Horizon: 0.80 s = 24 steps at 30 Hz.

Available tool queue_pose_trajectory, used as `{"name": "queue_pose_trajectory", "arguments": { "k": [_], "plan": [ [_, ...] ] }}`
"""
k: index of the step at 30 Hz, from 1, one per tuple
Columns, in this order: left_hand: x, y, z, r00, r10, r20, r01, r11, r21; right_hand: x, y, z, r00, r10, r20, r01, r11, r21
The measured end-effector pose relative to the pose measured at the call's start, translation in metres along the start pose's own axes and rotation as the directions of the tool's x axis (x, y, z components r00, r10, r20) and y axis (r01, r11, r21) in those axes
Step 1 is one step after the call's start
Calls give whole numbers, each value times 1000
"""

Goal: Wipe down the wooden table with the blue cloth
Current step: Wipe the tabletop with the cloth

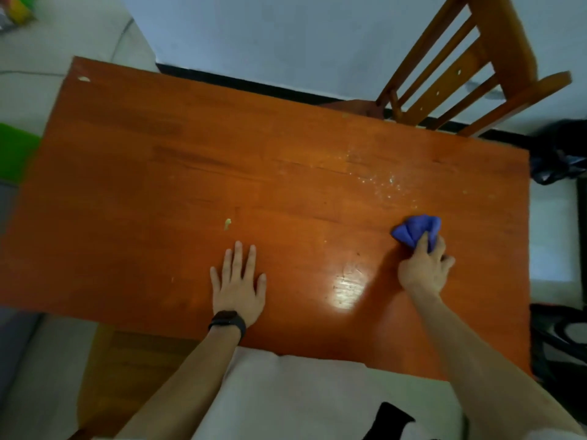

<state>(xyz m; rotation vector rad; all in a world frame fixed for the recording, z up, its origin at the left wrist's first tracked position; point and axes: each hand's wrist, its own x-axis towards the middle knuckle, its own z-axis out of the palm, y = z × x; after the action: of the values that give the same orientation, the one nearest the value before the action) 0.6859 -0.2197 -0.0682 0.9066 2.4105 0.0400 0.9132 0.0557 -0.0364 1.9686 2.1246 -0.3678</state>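
Observation:
The orange-brown wooden table (158,185) fills most of the view. My right hand (424,269) grips a bunched blue cloth (414,230) against the tabletop at the right. Just beyond the cloth lie scattered pale crumbs (381,182). A small yellowish bit (227,223) sits near the middle, a little beyond my left hand (238,282). That hand rests flat on the wood with straight, spread fingers, and a dark watch is on its wrist.
A wooden chair (460,74) stands at the table's far right side. Dark objects (559,154) lie on the floor to the right. A green thing (16,150) sits off the left edge. A bright glare spot (347,289) shines between my hands.

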Motion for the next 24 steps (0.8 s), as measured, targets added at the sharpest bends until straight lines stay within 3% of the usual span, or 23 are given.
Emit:
{"name": "queue_pose_trajectory", "arguments": {
  "k": [2, 4, 7, 10, 11, 13, 16, 19, 21, 24],
  "plan": [
    [4, 18, 0, 998, 64, 5, -64, 998, 2, -13, -15, 6, 995, -41, -91, 48, 995, 84],
    [7, 35, 2, 992, 123, 26, -124, 992, 36, -42, -40, 22, 947, -266, -179, 286, 954, 91],
    [4, 53, 6, 991, 118, 62, -121, 992, 37, -93, -74, 51, 811, -580, -84, 583, 812, 22],
    [2, 67, 5, 995, 26, 98, -30, 999, 42, -95, -65, 66, 694, -720, -5, 720, 694, -24],
    [2, 73, 2, 994, 5, 110, -11, 998, 54, -80, -51, 63, 688, -725, -31, 723, 689, -49],
    [2, 88, -2, 990, 1, 139, -10, 998, 67, -39, -10, 52, 767, -638, -63, 637, 770, -41],
    [3, 119, 0, 988, 42, 146, -56, 994, 90, 26, 81, 18, 957, -288, -39, 288, 958, -15],
    [4, 161, 7, 983, 100, 154, -119, 986, 116, 65, 151, -16, 995, 90, -35, -84, 986, 142],
    [2, 192, 15, 977, 108, 182, -136, 980, 147, 68, 152, -24, 990, 93, -104, -70, 977, 201],
    [-1, 225, 27, 972, 25, 232, -66, 983, 170, 40, 111, -16, 934, -260, -244, 303, 940, 157]
  ]
}}
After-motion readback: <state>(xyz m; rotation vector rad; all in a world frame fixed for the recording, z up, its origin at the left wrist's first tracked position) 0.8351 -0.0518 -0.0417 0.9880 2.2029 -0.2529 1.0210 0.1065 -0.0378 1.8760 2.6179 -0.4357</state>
